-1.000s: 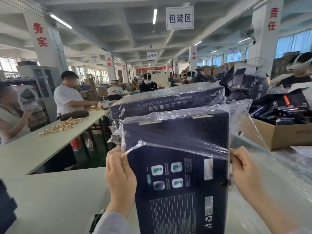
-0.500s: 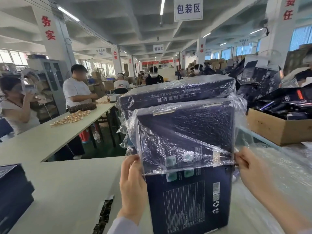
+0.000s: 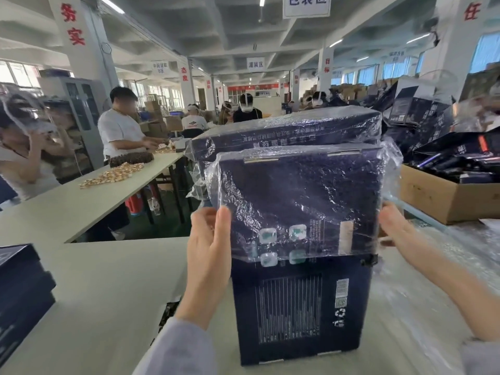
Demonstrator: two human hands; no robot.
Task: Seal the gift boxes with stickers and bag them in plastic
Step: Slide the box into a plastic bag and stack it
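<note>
In the head view, a dark blue gift box [image 3: 297,307] stands upright on the table [image 3: 108,288]. A clear plastic bag [image 3: 297,201] covers its upper half. The left hand [image 3: 208,255] pinches the bag's lower left edge; the right hand [image 3: 396,228] grips the right edge. Small white print, a barcode label and a recycling mark show on the box, too fine to read. Overhead, a hanging sign [image 3: 306,5] reads 包装区, its top cut off. Behind, another bagged box [image 3: 284,133] carries upside-down, blurred lettering.

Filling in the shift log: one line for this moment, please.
step: bagging | box: upright on table | plastic bag: over top half | left hand, right hand: holding bag edges
</note>
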